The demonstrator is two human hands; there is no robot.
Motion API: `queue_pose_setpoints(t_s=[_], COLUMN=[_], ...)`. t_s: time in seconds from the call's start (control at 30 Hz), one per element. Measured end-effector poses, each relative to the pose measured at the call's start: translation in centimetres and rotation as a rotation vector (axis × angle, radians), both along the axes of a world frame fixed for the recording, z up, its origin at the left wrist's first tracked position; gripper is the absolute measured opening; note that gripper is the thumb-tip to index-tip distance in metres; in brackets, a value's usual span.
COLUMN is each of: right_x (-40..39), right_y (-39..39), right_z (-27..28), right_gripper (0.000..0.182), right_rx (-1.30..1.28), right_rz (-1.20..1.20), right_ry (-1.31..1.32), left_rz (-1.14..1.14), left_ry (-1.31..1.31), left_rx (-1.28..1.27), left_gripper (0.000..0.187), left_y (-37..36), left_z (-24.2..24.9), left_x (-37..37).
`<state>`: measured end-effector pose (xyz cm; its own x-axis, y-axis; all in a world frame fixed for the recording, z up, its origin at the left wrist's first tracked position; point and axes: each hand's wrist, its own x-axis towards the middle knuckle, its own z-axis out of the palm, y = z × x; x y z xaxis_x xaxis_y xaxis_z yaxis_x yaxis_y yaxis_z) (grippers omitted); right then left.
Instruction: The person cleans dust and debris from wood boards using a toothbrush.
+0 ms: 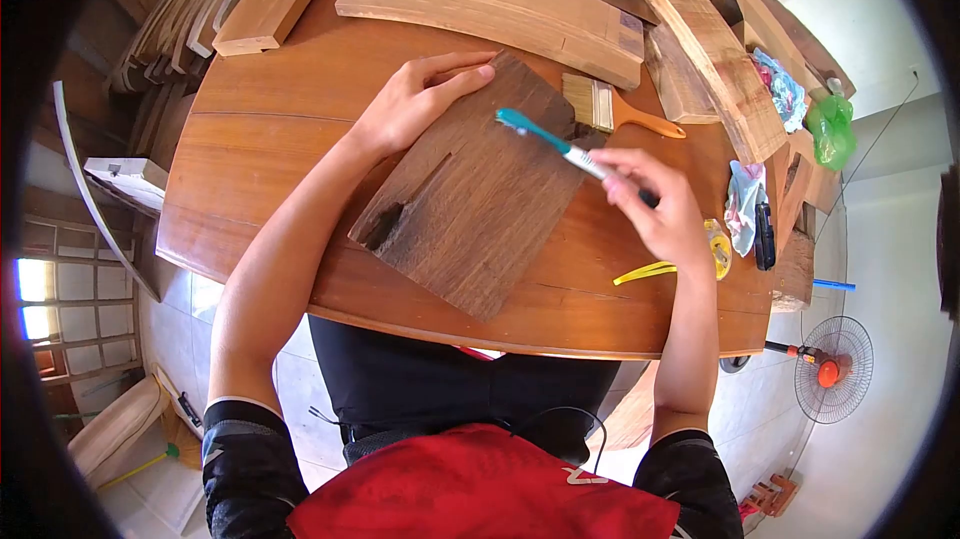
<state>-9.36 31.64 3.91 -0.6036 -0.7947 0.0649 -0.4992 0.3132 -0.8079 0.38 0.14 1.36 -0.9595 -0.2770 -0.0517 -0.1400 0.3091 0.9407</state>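
Note:
A dark brown board point(480, 189) lies at a slant on the wooden table point(250, 159), with a dark hollow near its left corner. My left hand point(425, 99) rests on the board's upper left edge, its fingers bent over the top. In my right hand point(650, 204) is a toothbrush point(565, 149) with a teal head and a white and dark handle. The brush head is over the upper part of the board; whether its bristles touch the wood I cannot tell. Beyond the board lies a paintbrush point(620, 109) with an orange handle.
A thick pale plank point(490, 9) spans the table's far side, with a shorter block point(275, 4) to its left. Boards point(710, 54) are stacked at the right. A yellow tape measure point(718, 247), a cloth point(745, 201) and a black object point(765, 237) lie near the right edge.

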Motion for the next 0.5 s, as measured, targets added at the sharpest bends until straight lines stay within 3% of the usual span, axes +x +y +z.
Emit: queue_pose_setpoints(t_s=[0.1, 0.2, 0.23, 0.3, 0.4, 0.5], right_x=[-0.9, -0.2, -0.4, -0.5, -1.1, 0.7], right_y=[0.0, 0.4, 0.5, 0.7, 0.2, -0.3], right_z=[-0.8, -0.1, 0.7, 0.1, -0.7, -0.5], right_gripper=[0.026, 0.026, 0.026, 0.026, 0.025, 0.024], right_rx=[-0.099, -0.049, 0.080, -0.028, -0.082, -0.063], right_rz=[-0.108, 0.145, 0.242, 0.168, -0.160, 0.116], right_ry=[-0.027, -0.005, -0.127, -0.025, 0.052, -0.064], left_rz=[-0.004, 0.013, 0.017, 0.015, 0.009, 0.009], left_ry=[0.024, 0.008, -0.003, -0.006, 0.021, 0.038], left_rx=[-0.010, -0.040, -0.033, -0.026, -0.004, -0.002], left_gripper=[0.062, 0.061, 0.060, 0.060, 0.060, 0.058], left_y=[0.1, -0.1, 0.0, 0.1, 0.2, -0.2], left_z=[-0.2, -0.1, 0.0, 0.3, 0.0, -0.5], left_x=[-0.3, -0.2, -0.2, -0.1, -0.1, -0.5])
